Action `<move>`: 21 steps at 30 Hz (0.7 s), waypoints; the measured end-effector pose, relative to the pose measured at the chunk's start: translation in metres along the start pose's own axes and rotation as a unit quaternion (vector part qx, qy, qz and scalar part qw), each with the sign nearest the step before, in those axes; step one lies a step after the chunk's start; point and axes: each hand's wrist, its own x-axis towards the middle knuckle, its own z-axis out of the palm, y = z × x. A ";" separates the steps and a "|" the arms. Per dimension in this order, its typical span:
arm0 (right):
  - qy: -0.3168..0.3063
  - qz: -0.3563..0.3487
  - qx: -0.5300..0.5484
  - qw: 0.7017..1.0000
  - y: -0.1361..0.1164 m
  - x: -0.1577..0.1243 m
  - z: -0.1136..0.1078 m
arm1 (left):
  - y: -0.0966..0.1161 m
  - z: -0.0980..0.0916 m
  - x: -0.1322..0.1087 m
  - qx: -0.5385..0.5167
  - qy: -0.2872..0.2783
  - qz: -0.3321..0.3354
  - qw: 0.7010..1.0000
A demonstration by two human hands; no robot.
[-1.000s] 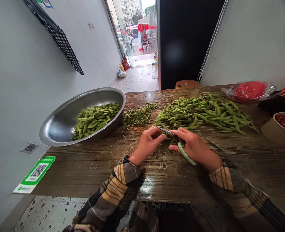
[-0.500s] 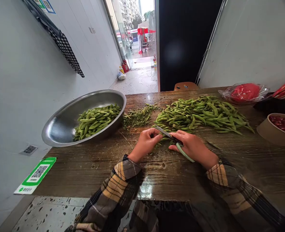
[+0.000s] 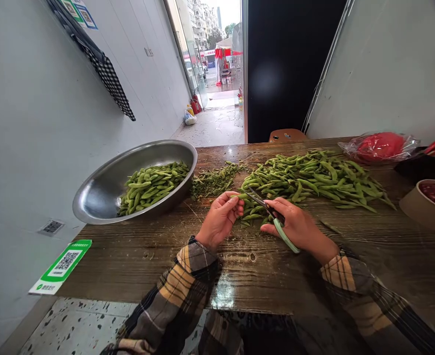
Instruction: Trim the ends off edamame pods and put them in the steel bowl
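Note:
Between the thumb and fingers of my left hand (image 3: 221, 217) is a green edamame pod (image 3: 241, 196), its end pointing right. My right hand (image 3: 294, 224) is closed around green-handled scissors (image 3: 286, 236), whose dark blades point up and left, close to the pod's end. Beyond both hands a broad pile of edamame pods (image 3: 324, 177) lies on the wooden table (image 3: 147, 268). Left of that pile is a small heap of green trimmings (image 3: 217, 180). Further left, a tilted steel basin (image 3: 102, 185) holds more edamame pods (image 3: 154, 185).
A green QR-code card (image 3: 64, 266) lies at the table's left edge. On the right are a bowl of dark red fruit or beans (image 3: 420, 209) and a red bundle in clear plastic (image 3: 382, 146). A brown stool (image 3: 285, 134) stands behind the table, near an open doorway.
A pod now shows in my left hand, which has turned so its curled fingers face more toward me. The scissors blades look slightly more apart. The whole view has shifted a little.

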 end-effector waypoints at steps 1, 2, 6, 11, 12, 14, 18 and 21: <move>0.002 -0.003 0.002 1.000 0.000 0.000 0.001 | -0.002 0.000 0.000 0.004 -0.007 -0.007 1.000; 0.005 -0.005 0.006 1.000 0.000 0.000 0.001 | -0.003 0.001 0.000 0.009 -0.014 -0.013 1.000; 0.025 -0.012 0.020 0.999 0.000 0.000 0.002 | -0.008 0.003 -0.002 0.027 -0.031 -0.028 0.999; 0.037 -0.031 0.031 0.998 -0.001 -0.001 0.000 | -0.008 0.003 -0.002 0.039 -0.022 -0.024 0.999; 0.037 -0.035 0.026 0.998 -0.001 -0.001 0.000 | -0.007 0.002 -0.002 0.039 -0.017 -0.022 0.999; 0.032 -0.039 0.008 0.999 -0.002 -0.002 0.000 | -0.006 0.000 -0.001 0.036 -0.012 -0.012 0.999; 0.013 -0.037 -0.017 0.999 -0.003 -0.002 0.002 | -0.002 -0.003 0.002 0.029 0.006 0.014 0.999; 0.039 -0.025 -0.016 0.999 0.000 0.000 0.002 | 0.005 -0.006 0.003 0.016 0.019 0.026 0.999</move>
